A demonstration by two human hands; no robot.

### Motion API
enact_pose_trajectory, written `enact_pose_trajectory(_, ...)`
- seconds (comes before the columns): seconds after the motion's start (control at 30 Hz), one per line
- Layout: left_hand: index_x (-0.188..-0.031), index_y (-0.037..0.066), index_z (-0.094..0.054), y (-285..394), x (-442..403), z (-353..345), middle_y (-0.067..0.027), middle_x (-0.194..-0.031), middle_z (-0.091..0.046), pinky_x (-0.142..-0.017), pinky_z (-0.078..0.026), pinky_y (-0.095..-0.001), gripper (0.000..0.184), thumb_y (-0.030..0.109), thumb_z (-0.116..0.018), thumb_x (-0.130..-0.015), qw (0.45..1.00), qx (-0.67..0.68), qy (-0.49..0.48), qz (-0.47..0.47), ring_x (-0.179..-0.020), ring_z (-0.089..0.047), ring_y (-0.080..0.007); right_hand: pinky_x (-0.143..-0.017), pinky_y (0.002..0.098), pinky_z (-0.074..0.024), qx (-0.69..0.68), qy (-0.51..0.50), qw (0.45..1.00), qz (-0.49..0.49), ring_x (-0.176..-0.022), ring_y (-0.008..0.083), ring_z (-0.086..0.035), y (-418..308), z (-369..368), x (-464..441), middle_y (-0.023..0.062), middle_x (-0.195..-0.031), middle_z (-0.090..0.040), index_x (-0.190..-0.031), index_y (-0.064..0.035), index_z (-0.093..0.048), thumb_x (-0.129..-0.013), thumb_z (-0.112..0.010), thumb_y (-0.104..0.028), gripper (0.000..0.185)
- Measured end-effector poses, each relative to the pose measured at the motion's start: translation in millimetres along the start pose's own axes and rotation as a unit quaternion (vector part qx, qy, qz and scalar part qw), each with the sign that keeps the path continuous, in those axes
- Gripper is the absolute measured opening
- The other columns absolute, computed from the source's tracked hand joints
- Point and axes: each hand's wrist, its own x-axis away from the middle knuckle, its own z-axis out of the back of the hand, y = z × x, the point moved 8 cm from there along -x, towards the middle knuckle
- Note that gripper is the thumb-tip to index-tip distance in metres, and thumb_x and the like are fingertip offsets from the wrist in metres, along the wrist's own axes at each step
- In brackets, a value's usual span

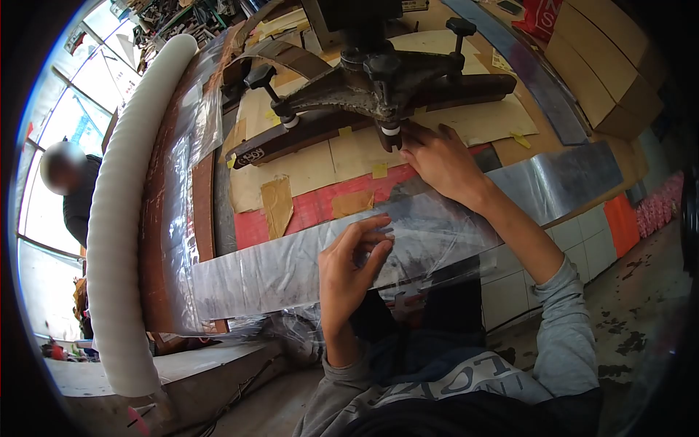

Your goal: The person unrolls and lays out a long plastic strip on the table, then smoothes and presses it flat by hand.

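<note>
I see the right hand reaching to the near side of the bar, its fingertips close at the white-ringed foot of the black frame; the thumb lies near the fingers, but the tips are partly hidden, so I cannot tell if they pinch something or only touch. The left hand is loosely curled above the plastic, thumb and forefinger apart, and I see nothing held between them. The bar, which is the thing being handled, lies slantwise over the pale board, under the frame with its black knobs; nearer to the body are the red strip and brown tape. I judge that the step in hand is a fine adjustment or a check by touch at the foot, though I cannot be certain; in my opinion, the next move calls for light fingertips, kept out from under the bar and the foot; for the left hand, it calls for care not to drag the plastic, which looks thin and creased.
</note>
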Motion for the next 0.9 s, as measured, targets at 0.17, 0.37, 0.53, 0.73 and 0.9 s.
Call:
enact_pose_trajectory(0.17, -0.111, 0.002, -0.064, -0.5, 0.2, 0.2, -0.0069, -0.087, -0.070, -0.063, -0.047, -0.0206, 0.031, 0.000, -0.070, -0.081, 1.000, -0.007, 0.000, 0.006, -0.075, -0.067, -0.0088, -0.093, 0.0518, -0.0408, -0.004, -0.008, 1.000, -0.005, -0.111, 0.0241, -0.057, -0.8, 2.0, -1.4, 0.0103, -0.122, -0.059, -0.120, -0.0024, -0.056, -0.093, -0.053, -0.019, 0.033)
enact_pose_trajectory(0.37, -0.111, 0.001, -0.064, 1.1, -0.2, 0.5, -0.0073, -0.088, -0.070, -0.064, -0.047, -0.0210, 0.030, 0.000, -0.070, -0.081, 1.000, -0.013, -0.002, 0.006, -0.076, -0.067, -0.0092, -0.093, 0.0520, -0.0412, -0.003, -0.007, 1.000, 0.000, -0.110, 0.0247, -0.058, -0.3, 0.3, -1.5, 0.0105, -0.123, -0.059, -0.121, -0.0017, -0.056, -0.093, -0.053, -0.019, 0.034)
enact_pose_trajectory(0.53, -0.110, -0.002, -0.064, 4.3, -0.4, 0.2, -0.0085, -0.096, -0.070, -0.068, -0.049, -0.0221, 0.030, -0.003, -0.068, -0.081, 1.000, -0.021, -0.008, -0.005, -0.079, -0.066, -0.0098, -0.095, 0.0527, -0.0410, 0.000, -0.029, 1.000, -0.010, -0.113, 0.0245, -0.057, -0.4, -0.5, -0.9, 0.0104, -0.126, -0.058, -0.124, -0.0021, -0.055, -0.093, -0.052, -0.020, 0.035)
enact_pose_trajectory(0.73, -0.107, -0.005, -0.063, 6.4, -0.9, 0.1, -0.0088, -0.105, -0.068, -0.071, -0.050, -0.0223, 0.026, -0.006, -0.067, -0.081, 1.000, -0.022, -0.016, -0.006, -0.080, -0.065, -0.0097, -0.096, 0.0536, -0.0410, 0.004, -0.029, 1.000, -0.007, -0.114, 0.0243, -0.056, 0.7, -3.0, 0.2, 0.0097, -0.126, -0.058, -0.125, -0.0027, -0.055, -0.094, -0.052, -0.021, 0.036)
enact_pose_trajectory(0.9, -0.102, -0.002, -0.065, 3.0, -1.0, 0.7, -0.0099, -0.107, -0.069, -0.064, -0.050, -0.0229, 0.024, -0.002, -0.071, -0.079, 1.000, -0.007, -0.004, -0.013, -0.074, -0.066, -0.0118, -0.096, 0.0533, -0.0412, -0.001, -0.021, 1.000, -0.014, -0.114, 0.0243, -0.056, -0.3, 1.0, 0.7, 0.0108, -0.124, -0.059, -0.125, -0.0030, -0.055, -0.093, -0.053, -0.020, 0.036)
